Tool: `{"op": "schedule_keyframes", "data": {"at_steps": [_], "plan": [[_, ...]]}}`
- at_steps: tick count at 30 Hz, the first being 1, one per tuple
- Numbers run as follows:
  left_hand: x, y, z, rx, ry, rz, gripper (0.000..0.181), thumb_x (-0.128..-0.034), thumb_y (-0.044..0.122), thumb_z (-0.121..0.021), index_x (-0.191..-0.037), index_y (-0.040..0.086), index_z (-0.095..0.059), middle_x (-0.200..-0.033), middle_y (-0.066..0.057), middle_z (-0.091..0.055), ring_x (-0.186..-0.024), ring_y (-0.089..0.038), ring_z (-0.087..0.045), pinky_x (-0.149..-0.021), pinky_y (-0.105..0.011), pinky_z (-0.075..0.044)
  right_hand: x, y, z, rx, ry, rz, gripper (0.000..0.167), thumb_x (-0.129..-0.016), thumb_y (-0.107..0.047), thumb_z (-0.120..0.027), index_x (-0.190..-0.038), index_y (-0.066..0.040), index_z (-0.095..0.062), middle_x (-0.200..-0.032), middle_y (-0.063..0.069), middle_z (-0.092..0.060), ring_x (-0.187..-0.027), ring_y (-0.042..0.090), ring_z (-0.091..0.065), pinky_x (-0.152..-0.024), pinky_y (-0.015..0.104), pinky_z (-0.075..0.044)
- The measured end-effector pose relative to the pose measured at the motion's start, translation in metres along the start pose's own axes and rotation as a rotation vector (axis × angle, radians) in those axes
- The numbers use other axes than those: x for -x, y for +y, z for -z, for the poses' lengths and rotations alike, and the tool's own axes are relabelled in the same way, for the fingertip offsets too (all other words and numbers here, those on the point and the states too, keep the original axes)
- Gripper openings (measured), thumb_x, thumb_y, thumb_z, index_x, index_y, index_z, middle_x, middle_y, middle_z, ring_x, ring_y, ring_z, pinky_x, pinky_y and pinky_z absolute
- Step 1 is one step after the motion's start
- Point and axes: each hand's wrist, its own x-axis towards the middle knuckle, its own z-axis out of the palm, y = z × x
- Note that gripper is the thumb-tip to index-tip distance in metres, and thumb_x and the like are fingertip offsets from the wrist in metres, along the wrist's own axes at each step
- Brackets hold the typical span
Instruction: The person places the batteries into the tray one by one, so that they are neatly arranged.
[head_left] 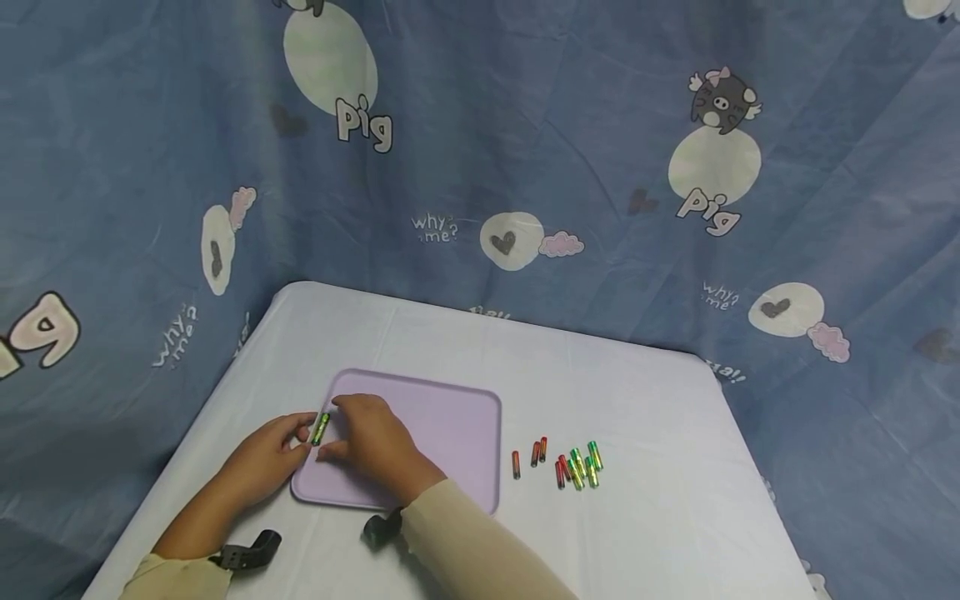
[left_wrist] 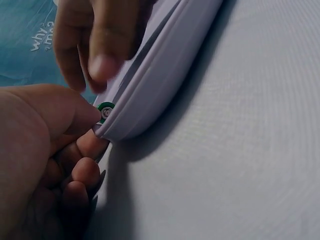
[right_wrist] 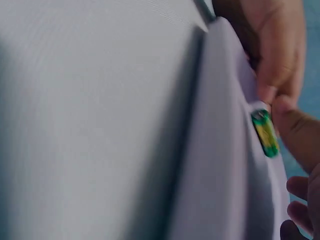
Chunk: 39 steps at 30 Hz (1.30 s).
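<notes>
A green and gold battery (head_left: 321, 428) lies along the left edge inside the lilac tray (head_left: 450, 417). My left hand (head_left: 262, 458) is at that edge. In the left wrist view its thumb touches the green battery end (left_wrist: 106, 112), while its fingers curl below the tray rim (left_wrist: 150, 95). Over the tray, my right hand (head_left: 375, 437) has thumb and forefinger spread apart, with nothing seen between them. The right wrist view shows the battery (right_wrist: 265, 132) against the tray wall, close to a right fingertip. Right-hand fingers are partly cut off there.
Right of the tray, several red batteries (head_left: 516, 465) and several green and gold batteries (head_left: 595, 455) lie on the white tabletop (head_left: 652, 400). A blue printed cloth (head_left: 465, 150) hangs behind the table. Dark wrist cameras (head_left: 251, 552) sit near both sleeves.
</notes>
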Motion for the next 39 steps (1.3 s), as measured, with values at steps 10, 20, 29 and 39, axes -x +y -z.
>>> {"op": "schedule_keyframes", "data": {"at_steps": [10, 20, 29, 39], "plan": [[0.0, 0.001, -0.003, 0.018, -0.027, 0.03, 0.048, -0.0973, 0.014, -0.066, -0.142, -0.001, -0.057, -0.104, 0.0, -0.06, -0.08, -0.012, -0.047, -0.069, -0.031, -0.038, 0.025, 0.018, 0.033, -0.053, -0.028, -0.083, 0.078, -0.083, -0.058, -0.082, -0.146, -0.019, -0.058, -0.143, -0.005, -0.063, -0.136, 0.012, -0.056, -0.115, 0.028, -0.041], [0.0, 0.0, -0.005, 0.021, -0.03, 0.052, 0.05, -0.0971, 0.015, -0.065, -0.145, 0.0, -0.056, -0.105, 0.0, -0.059, -0.076, -0.01, -0.046, -0.066, -0.028, -0.037, 0.067, 0.047, 0.06, -0.13, -0.054, -0.115, 0.083, -0.08, -0.054, -0.087, -0.148, -0.02, -0.055, -0.149, -0.004, -0.058, -0.143, 0.016, -0.05, -0.118, 0.034, -0.039], [-0.002, 0.001, 0.0, 0.01, -0.039, 0.064, 0.052, -0.0972, 0.016, -0.066, -0.145, 0.0, -0.055, -0.107, 0.0, -0.06, -0.078, -0.012, -0.047, -0.068, -0.029, -0.038, 0.096, 0.093, 0.099, -0.218, 0.041, -0.206, 0.081, -0.081, -0.041, -0.09, -0.15, -0.017, -0.055, -0.151, 0.002, -0.057, -0.144, 0.023, -0.051, -0.118, 0.043, -0.041], [-0.003, 0.002, -0.001, 0.013, -0.044, 0.073, 0.051, -0.0971, 0.016, -0.066, -0.145, 0.001, -0.056, -0.106, 0.0, -0.06, -0.077, -0.012, -0.047, -0.067, -0.029, -0.037, 0.133, 0.155, 0.117, -0.251, 0.075, -0.46, 0.078, -0.083, -0.037, -0.09, -0.149, -0.016, -0.056, -0.153, 0.008, -0.054, -0.143, 0.031, -0.051, -0.114, 0.051, -0.044]]}}
